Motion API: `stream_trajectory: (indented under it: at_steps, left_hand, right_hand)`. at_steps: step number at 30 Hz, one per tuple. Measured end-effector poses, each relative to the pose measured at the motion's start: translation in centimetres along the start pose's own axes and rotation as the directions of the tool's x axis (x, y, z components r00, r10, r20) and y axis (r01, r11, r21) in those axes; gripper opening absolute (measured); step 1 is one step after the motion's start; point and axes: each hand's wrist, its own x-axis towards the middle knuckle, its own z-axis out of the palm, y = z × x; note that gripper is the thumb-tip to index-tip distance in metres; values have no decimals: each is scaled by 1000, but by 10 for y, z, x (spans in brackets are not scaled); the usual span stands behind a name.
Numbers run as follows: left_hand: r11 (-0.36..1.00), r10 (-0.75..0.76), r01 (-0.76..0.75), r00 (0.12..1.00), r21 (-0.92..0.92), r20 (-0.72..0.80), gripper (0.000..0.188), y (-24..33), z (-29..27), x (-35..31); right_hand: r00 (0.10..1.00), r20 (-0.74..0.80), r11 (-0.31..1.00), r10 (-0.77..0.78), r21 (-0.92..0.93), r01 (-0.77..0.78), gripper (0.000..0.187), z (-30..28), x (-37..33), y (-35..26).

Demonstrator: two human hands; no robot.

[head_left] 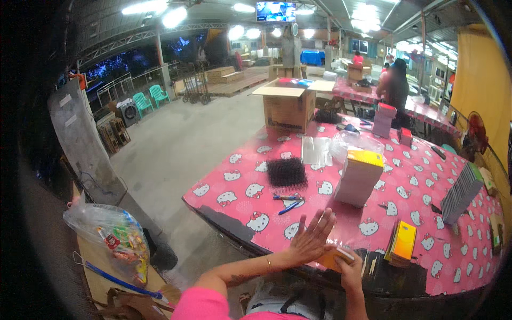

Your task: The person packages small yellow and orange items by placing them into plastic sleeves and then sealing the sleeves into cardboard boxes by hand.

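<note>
My left hand is stretched flat with its fingers extended, just above and beside a small orange notebook. My right hand grips that notebook at its right side, near the table's front edge; part of it is hidden behind the hands. Right of my hands lies a low pile of yellow-orange notebooks. A tall stack of notebooks with a yellow cover on top stands beyond my hands. To its left are a blue-handled tool and a mat of black binding wire.
The table has a pink cat-print cover. An open cardboard box stands at its far left end, clear plastic nearer. More stacks stand at right. A plastic bag of snacks sits at left. A person works farther back.
</note>
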Motion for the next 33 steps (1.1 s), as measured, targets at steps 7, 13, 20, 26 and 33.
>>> stream_trajectory:
  at_steps: [7,13,20,26,33]
  left_hand:
    - [996,81,-83,994,-22,-80,82,15,8,-18]
    - [940,194,-201,980,-275,-52,84,26,8,-37]
    - [918,247,-230,969,-323,13,79,34,7,-48]
    - [920,265,-170,934,-352,239,63,7,15,-12]
    - [948,224,-191,968,-254,109,66,18,6,-13]
  right_hand:
    - [992,82,993,-91,-65,96,29,-5,4,-4]
    - [998,58,999,-38,4,38,34,-6,8,-10]
    - [998,63,994,-29,105,22,31,-4,10,-10]
    - [976,219,990,-8,-136,38,24,-16,18,11]
    - [957,289,981,-11,-180,65,19,-12,17,11]
